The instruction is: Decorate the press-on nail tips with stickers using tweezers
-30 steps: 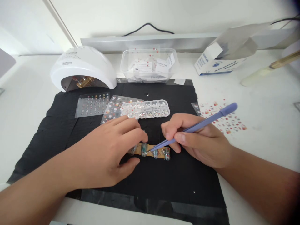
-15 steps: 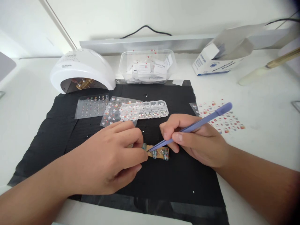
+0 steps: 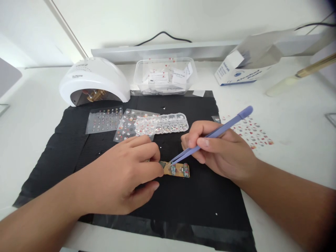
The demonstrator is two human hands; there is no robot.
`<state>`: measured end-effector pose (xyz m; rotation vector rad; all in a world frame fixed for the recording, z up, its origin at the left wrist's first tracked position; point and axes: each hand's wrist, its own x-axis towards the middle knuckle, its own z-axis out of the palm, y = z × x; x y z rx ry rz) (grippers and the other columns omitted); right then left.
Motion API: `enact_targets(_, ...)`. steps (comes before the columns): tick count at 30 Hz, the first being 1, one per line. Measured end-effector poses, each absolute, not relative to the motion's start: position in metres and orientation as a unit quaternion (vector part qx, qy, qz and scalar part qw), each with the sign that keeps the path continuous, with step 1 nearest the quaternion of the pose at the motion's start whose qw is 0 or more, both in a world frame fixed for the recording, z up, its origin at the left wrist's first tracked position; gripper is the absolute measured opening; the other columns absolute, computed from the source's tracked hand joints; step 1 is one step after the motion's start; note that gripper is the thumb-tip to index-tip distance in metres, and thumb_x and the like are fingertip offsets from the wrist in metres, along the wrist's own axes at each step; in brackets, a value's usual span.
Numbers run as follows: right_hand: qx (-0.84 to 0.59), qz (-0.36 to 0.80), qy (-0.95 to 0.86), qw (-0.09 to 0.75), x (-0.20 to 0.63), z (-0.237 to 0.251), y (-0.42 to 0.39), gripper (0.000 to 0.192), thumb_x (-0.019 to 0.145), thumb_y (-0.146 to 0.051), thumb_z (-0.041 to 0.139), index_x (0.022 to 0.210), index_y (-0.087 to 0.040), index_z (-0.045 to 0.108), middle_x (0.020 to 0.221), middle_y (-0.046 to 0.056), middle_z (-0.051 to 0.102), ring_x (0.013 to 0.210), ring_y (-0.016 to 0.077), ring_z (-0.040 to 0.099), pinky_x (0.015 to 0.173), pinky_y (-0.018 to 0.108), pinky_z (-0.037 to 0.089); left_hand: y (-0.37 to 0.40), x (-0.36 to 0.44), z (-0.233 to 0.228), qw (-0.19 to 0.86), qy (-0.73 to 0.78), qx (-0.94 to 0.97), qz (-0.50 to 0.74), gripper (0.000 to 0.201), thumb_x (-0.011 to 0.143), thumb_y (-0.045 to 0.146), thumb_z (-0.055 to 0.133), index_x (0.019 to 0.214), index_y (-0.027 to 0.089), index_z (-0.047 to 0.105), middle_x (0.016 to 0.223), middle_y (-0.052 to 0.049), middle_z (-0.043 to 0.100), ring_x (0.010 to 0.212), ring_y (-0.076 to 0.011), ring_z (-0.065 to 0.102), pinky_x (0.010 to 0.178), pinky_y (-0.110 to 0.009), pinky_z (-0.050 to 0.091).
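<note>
My left hand [image 3: 128,175] is closed at the left end of a tan strip [image 3: 166,170], its fingers covering that end. Small decorated nail tips [image 3: 186,169] in blue, red and clear tones sit on the strip. Purple tweezers [image 3: 219,132] are pinched in my right hand [image 3: 223,150], slanting down to the left. Their two points are slightly apart, right at the strip beside my left index finger. Whether anything tiny is between the points, I cannot make out.
A black mat [image 3: 189,206] lies under the work. Behind it stand a white nail lamp [image 3: 97,75], a clear plastic tub [image 3: 165,89] and an alcohol-pad box [image 3: 236,73]. Sticker sheets [image 3: 105,120] and a compartment case of rhinestones [image 3: 181,122] lie beyond my hands.
The tweezers' points have spread apart and risen slightly up and to the right from the strip. My left hand stays at the strip's end.
</note>
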<state>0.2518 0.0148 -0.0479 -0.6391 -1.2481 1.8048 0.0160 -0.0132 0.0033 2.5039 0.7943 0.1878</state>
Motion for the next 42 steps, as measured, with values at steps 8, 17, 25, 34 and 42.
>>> enact_targets(8,-0.247,0.743,-0.431,0.448,0.252,-0.05,0.021,0.012,0.083,-0.026,0.067,0.074,-0.019,0.066,0.046,-0.004,0.051,0.048,0.0114,0.042,0.055,0.03,0.029,-0.012,0.015,0.002,0.257,0.293,0.917,0.086,0.019,0.089,0.013,0.058,0.105,0.019,0.065,0.093,-0.004,0.055,0.082,-0.0178,0.046,0.075,-0.033,0.039)
enact_targets(17,-0.258,0.741,-0.43,0.446,0.251,-0.049,0.021,0.013,0.081,-0.029,0.069,0.073,-0.02,0.068,0.045,-0.004,0.051,0.047,0.0121,0.043,0.055,0.031,0.029,-0.011,0.016,-0.004,0.245,0.292,0.918,0.111,0.013,0.09,0.013,0.057,0.097,0.019,0.065,0.103,-0.005,0.056,0.088,-0.0176,0.048,0.082,-0.033,0.042)
enact_targets(25,-0.242,0.726,-0.438,0.471,0.251,-0.049,0.022,0.014,0.083,-0.028,0.068,0.073,-0.019,0.066,0.046,-0.004,0.054,0.046,0.0116,0.044,0.05,0.028,0.031,-0.013,0.015,-0.002,0.253,0.319,0.903,0.138,0.008,0.086,0.012,0.063,0.09,0.018,0.059,0.106,-0.003,0.059,0.093,-0.0169,0.052,0.085,-0.034,0.042)
enact_targets(34,-0.194,0.428,-0.689,0.552,0.253,-0.047,0.007,0.03,0.101,-0.04,0.047,0.11,-0.021,0.068,0.083,0.005,0.076,0.074,0.0186,0.072,0.071,0.037,0.054,-0.013,0.017,-0.008,0.23,0.324,0.904,0.158,0.014,0.087,0.012,0.064,0.095,0.017,0.054,0.094,-0.002,0.066,0.088,-0.018,0.056,0.08,-0.036,0.044)
enact_targets(42,-0.124,0.245,-0.858,0.435,0.253,-0.032,0.001,0.031,0.104,-0.035,0.035,0.088,-0.022,0.057,0.078,0.004,0.074,0.075,0.018,0.064,0.079,0.039,0.055,-0.013,0.017,-0.006,0.208,0.308,0.913,0.166,0.012,0.086,0.013,0.065,0.096,0.017,0.058,0.093,-0.002,0.069,0.088,-0.0191,0.058,0.08,-0.038,0.045)
